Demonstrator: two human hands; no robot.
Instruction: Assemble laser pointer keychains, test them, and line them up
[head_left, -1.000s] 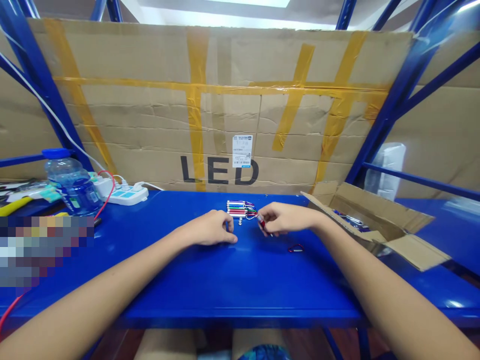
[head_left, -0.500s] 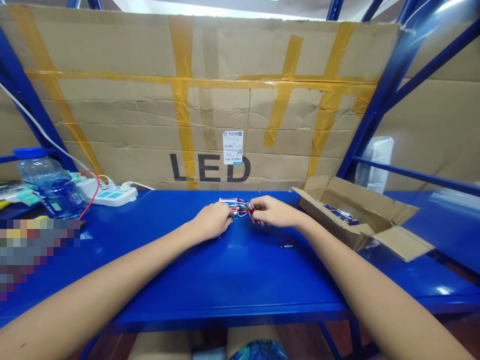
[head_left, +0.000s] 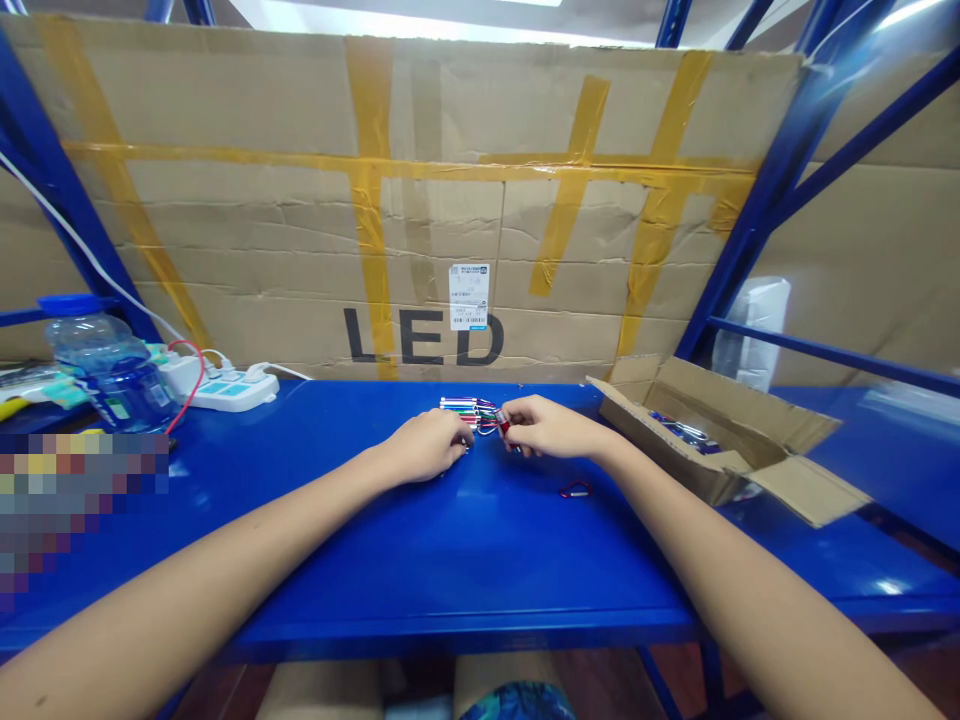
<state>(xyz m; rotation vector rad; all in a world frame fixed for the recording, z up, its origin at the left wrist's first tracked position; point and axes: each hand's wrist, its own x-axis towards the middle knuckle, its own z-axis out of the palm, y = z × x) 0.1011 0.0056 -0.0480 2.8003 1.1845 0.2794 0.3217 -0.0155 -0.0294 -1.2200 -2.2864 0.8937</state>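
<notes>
Several coloured carabiners (head_left: 459, 404) lie side by side on the blue table, partly hidden behind my left hand (head_left: 429, 444). The fingers of that hand are curled down at the near end of the row, and what is under the fingertips is too small to tell. My right hand (head_left: 541, 427) is closed in a pinch on a red carabiner (head_left: 503, 422) with a silver part, at the right end of the row. A loose red carabiner (head_left: 576, 490) lies on the table below my right wrist.
An open cardboard box (head_left: 757, 465) with shiny metal pieces in it stands at the right. To the left are a plastic bottle (head_left: 120, 370) and a white power strip (head_left: 232, 388) with cables. A large carton (head_left: 300, 250) marked LED rises behind the blue table (head_left: 465, 560).
The view has shifted slightly. My left hand has drawn back a little from the row, its fingers a bit more bent. My right hand keeps the red carabiner in the same place.
</notes>
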